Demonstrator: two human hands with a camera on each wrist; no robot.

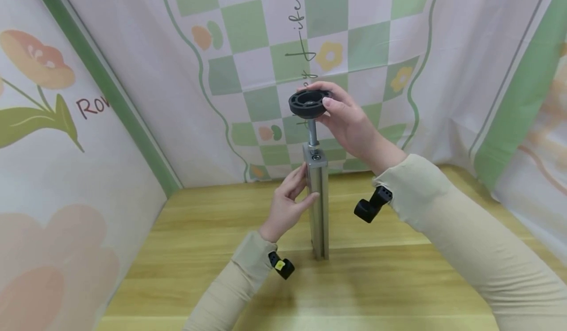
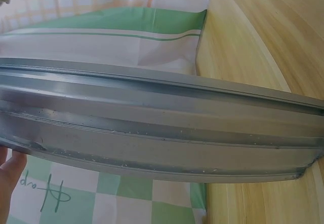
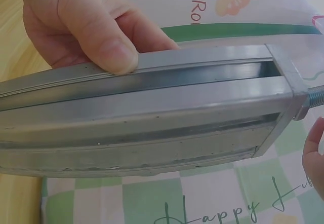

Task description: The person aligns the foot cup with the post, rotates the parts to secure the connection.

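A grey aluminium profile with slotted sides stands upright on the wooden table, its foot end touching the wood. An end plate with a bolt head caps its top. From this plate rises a threaded rod that carries a round black levelling foot. My left hand grips the profile's upper part from the left; its thumb presses on the edge in the right wrist view. My right hand holds the levelling foot's rim, thumb on top. The profile fills the left wrist view's middle.
The wooden table spreads around the profile. Behind it hangs a curtain with green checks and lettering, and printed cloth walls stand left and right. Small black cameras are strapped at both wrists.
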